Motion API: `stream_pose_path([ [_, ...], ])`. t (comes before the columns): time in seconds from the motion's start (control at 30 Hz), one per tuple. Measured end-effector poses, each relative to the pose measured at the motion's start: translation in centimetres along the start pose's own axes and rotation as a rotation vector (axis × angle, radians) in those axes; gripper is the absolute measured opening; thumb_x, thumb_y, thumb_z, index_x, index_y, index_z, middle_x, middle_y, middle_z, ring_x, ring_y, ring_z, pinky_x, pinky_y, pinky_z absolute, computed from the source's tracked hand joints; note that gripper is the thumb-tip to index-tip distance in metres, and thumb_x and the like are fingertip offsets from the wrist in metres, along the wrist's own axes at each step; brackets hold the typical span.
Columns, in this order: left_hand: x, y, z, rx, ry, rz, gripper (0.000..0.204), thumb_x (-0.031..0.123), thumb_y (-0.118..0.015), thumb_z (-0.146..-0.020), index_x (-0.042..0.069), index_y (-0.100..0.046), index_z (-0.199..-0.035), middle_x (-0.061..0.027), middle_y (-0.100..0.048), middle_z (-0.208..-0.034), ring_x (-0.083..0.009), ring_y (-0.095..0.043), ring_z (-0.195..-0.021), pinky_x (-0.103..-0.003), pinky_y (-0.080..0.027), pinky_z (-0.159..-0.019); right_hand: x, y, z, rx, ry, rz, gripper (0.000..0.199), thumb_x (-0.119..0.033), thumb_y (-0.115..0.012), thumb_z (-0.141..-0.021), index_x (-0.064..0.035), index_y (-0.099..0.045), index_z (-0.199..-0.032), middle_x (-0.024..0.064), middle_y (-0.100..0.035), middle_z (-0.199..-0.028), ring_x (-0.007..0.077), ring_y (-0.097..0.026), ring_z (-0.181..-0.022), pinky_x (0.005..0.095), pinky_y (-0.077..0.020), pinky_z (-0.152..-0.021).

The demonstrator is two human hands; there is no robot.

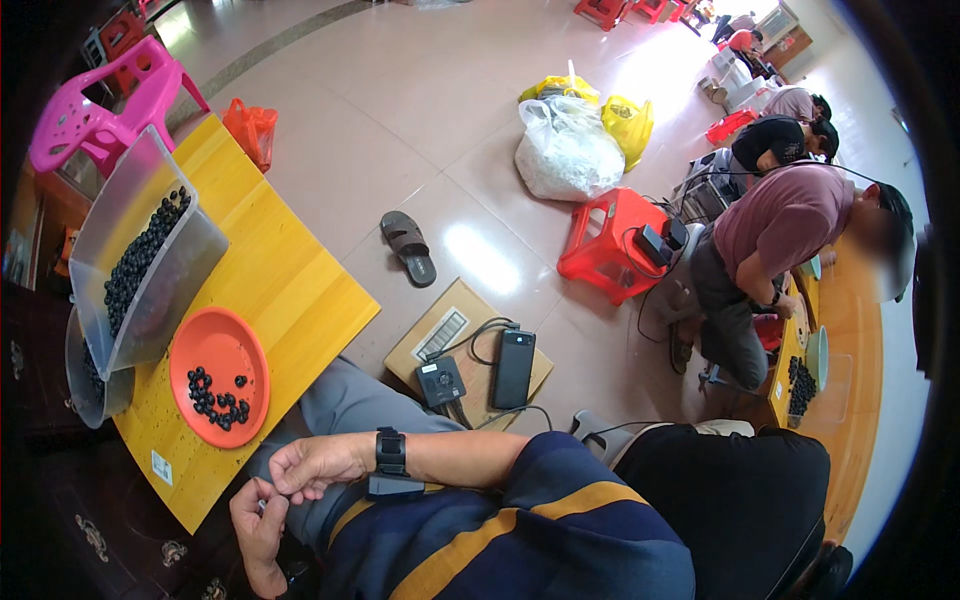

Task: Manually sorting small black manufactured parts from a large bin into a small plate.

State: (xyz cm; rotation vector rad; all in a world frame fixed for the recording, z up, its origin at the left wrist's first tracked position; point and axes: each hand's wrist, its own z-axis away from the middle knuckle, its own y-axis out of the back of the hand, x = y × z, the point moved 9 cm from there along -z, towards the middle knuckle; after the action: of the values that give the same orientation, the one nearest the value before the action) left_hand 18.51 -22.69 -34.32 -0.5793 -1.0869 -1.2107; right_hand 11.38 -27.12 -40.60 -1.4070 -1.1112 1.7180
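Note:
My left hand [260, 522] and my right hand [318, 466] meet at the near edge of a yellow wooden table. Thumbs and fingertips are pinched together on both hands. Whatever is between them is too small to make out. A dark strap with a square face [391, 452] circles my right wrist. Just beyond the hands, an orange-red plate [219, 335] holds several small, shiny black round pieces [221, 403]. Behind it, a clear plastic bin [193, 262] contains a heap of the same black pieces [147, 255].
Another clear tub [118, 397] stands beside the bin. On the floor are a cardboard box [465, 305] with a black power bank [513, 370] and cables, a sandal [408, 248], a red stool [600, 255] and stuffed bags [570, 150]. A person [800, 220] works at the right-hand table.

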Motion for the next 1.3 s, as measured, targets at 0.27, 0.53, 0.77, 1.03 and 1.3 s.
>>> stream_pose_path([
  [0.27,0.0,0.2,0.0,0.016,0.013,-0.048,0.01,0.006,-0.062,-0.078,0.002,-0.054,-0.073,0.0031,-0.049,-0.061,-0.0027,-0.042,-0.049,-0.019,-0.031,-0.046,-0.1,0.0,0.3,0.009,-0.01,-0.012,0.015,-0.024,-0.067,-0.092,-0.0103,-0.059,-0.091,-0.0012,-0.064,-0.079,0.0031,-0.059,-0.064,0.0148,-0.0474,-0.058],
  [0.53,-0.4,0.4,0.3,0.021,0.02,-0.097,0.016,0.01,-0.066,-0.078,0.002,-0.054,-0.071,0.002,-0.052,-0.063,-0.0039,-0.044,-0.056,-0.021,-0.033,-0.051,0.5,0.2,-0.1,0.004,-0.024,0.003,0.016,-0.024,-0.067,-0.092,-0.0101,-0.06,-0.09,-0.0012,-0.064,-0.077,0.0034,-0.06,-0.063,0.0146,-0.0468,-0.056],
  [0.77,1.5,-0.5,-0.5,0.016,-0.114,-0.227,0.023,0.016,-0.071,-0.076,0.002,-0.054,-0.071,0.0,-0.052,-0.062,-0.0065,-0.045,-0.058,-0.024,-0.035,-0.054,0.2,0.6,0.0,0.017,-0.011,-0.014,0.015,-0.023,-0.067,-0.092,-0.0095,-0.06,-0.089,-0.0011,-0.064,-0.076,0.0034,-0.06,-0.062,0.0146,-0.0464,-0.054],
  [1.03,0.5,0.0,-0.6,0.031,-0.034,-0.229,0.022,0.015,-0.07,-0.077,0.002,-0.053,-0.071,-0.0005,-0.052,-0.061,-0.0062,-0.044,-0.058,-0.024,-0.034,-0.053,0.0,0.9,0.1,0.019,-0.003,-0.036,0.014,-0.022,-0.067,-0.092,-0.0098,-0.061,-0.088,-0.0016,-0.064,-0.075,0.0033,-0.059,-0.061,0.0146,-0.0459,-0.054],
  [1.3,0.6,-0.5,-0.8,0.032,-0.002,-0.212,0.019,0.014,-0.066,-0.077,0.002,-0.052,-0.07,0.0,-0.051,-0.061,-0.0064,-0.044,-0.058,-0.024,-0.033,-0.054,-0.3,1.0,0.6,0.044,-0.012,-0.023,0.015,-0.023,-0.067,-0.092,-0.0106,-0.06,-0.088,-0.0019,-0.064,-0.075,0.0032,-0.058,-0.061,0.0147,-0.0452,-0.054],
])
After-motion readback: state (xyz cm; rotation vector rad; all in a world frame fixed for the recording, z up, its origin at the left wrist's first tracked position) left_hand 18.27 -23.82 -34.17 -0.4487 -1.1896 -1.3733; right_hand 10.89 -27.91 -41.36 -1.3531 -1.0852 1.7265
